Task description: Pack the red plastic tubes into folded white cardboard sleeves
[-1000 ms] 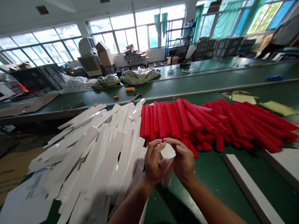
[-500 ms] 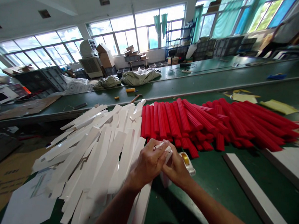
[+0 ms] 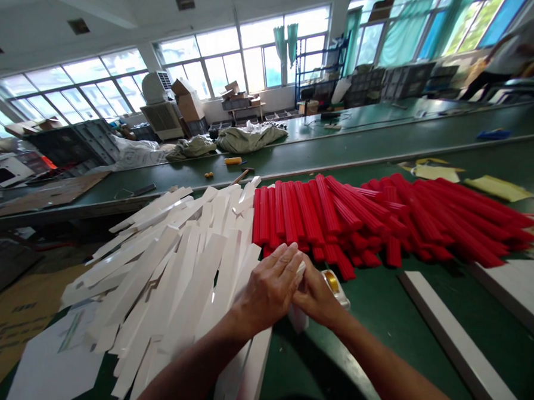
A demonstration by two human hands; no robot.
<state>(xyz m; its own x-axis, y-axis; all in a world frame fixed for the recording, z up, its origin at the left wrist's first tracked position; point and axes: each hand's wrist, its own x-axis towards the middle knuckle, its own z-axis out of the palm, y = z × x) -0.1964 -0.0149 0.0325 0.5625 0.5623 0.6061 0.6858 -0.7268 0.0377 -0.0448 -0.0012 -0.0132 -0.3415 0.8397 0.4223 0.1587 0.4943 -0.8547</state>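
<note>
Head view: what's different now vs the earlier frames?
The left hand has moved up and over the end of the white box, covering most of it. The right hand has shifted left, against the box's side. The tape dispenser, unseen in the first frame, now shows. The red ribbed pieces stayed put.

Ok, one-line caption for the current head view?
Left hand and right hand around a white carton, between flat white cartons and red ribbed bundles.

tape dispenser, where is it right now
In the head view, the tape dispenser sits just right of center, beside and partly hidden by the right hand, on the near side of the red rods.
</note>
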